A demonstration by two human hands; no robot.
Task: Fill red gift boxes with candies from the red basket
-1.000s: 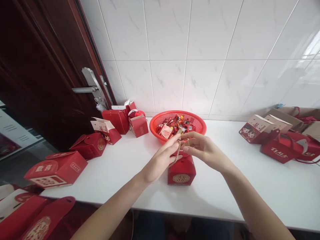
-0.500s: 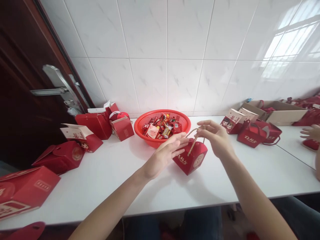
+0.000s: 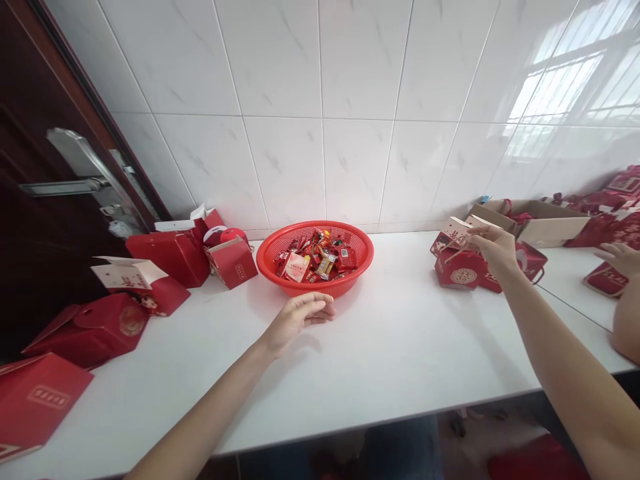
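My right hand (image 3: 493, 247) is closed around the rope handle of a small red gift box (image 3: 459, 272) with a round gold emblem. The box is at the right, in front of other red and cream boxes; whether it touches the table cannot be made out. My left hand (image 3: 300, 320) holds nothing, its fingers stretched out together above the white table, just in front of the red plastic basket (image 3: 267, 263). Wrapped sweets (image 3: 325, 260) in red, gold and pink fill the basket.
Several red gift boxes (image 3: 165, 260) stand along the left, by the dark door (image 3: 30, 253). An open cardboard box (image 3: 555, 230) and red packages (image 3: 613, 207) are at the back right. Another person's hand (image 3: 620, 260) is at the right edge over a red box (image 3: 605, 280).
My right hand has carried the gift box by its handle from the middle to the boxes at the right. My left hand has left the box and moved left and down.
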